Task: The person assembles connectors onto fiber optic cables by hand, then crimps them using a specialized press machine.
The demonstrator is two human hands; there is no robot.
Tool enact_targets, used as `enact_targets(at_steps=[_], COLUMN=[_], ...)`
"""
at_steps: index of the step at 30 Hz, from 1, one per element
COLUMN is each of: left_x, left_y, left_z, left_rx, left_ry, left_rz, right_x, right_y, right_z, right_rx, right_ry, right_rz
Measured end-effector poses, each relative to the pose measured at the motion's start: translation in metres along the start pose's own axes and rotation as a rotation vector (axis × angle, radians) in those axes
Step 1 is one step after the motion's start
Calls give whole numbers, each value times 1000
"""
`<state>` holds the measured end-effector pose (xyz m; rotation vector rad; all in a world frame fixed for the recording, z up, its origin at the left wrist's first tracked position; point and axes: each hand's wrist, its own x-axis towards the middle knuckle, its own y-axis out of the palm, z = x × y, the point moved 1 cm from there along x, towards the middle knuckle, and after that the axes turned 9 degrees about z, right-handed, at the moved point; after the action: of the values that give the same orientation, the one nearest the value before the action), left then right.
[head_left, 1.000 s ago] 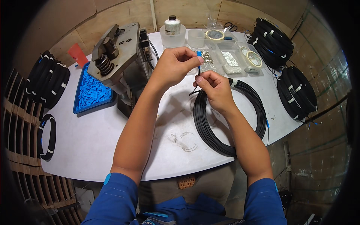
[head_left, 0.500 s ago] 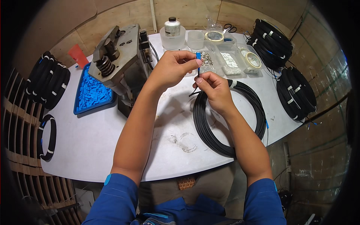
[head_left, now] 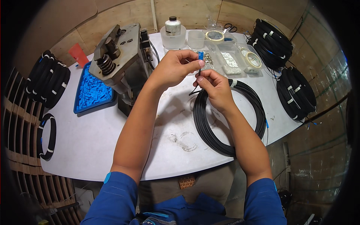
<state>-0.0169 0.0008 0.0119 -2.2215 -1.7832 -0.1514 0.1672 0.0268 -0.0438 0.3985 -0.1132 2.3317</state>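
Note:
Between the thumb and fingers of my left hand [head_left: 177, 69] is a small blue connector housing [head_left: 201, 56], pinched upright. A thin black cable [head_left: 199, 72] runs down from the housing into my right hand [head_left: 215, 87], which grips it just below. The cable belongs, as far as I can see, to a black cable coil [head_left: 200, 120] lying flat on the table under my right forearm. A loose black end sticks out to the left of my right fingers. How far the cable sits inside the housing is hidden by my left fingertips.
A metal press [head_left: 116, 56] stands left of my hands, beside a blue tray [head_left: 77, 105] of blue housings. Behind my hands are plastic containers [head_left: 195, 39], tape rolls [head_left: 253, 60] and a bottle [head_left: 173, 27]. More black coils [head_left: 270, 45] lie at both table sides.
The blue housing has turned slightly and shifted a little to the right in my left fingers. My right hand has hardly moved.

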Motion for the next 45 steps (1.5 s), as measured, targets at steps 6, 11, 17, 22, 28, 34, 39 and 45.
enact_targets(at_steps=[6,11,17,22,28,34,39,45], left_x=[2,2,2,2,5,3,2,2], left_y=[1,3,2,2,4,4,0,3], left_z=[-1,-1,1,0,3,-2,0,1], left_rx=[8,61,-10,-14,-71,-68,-31,-8], left_ry=[17,-11,-1,-10,6,17,-11,-15], left_rz=[-20,-58,-50,-53,-59,-69,-50,-55], right_x=[7,6,4,2,2,-1,-1,-2], right_y=[-2,2,2,3,4,6,6,5], right_z=[-5,-2,-3,-2,-6,-1,1,4], right_rx=[-15,7,-40,-112,-185,-158,-165,-170], right_ry=[-47,-68,-57,-72,-114,-61,-17,-18], right_rz=[16,-37,-68,-94,-106,-122,-113,-105])
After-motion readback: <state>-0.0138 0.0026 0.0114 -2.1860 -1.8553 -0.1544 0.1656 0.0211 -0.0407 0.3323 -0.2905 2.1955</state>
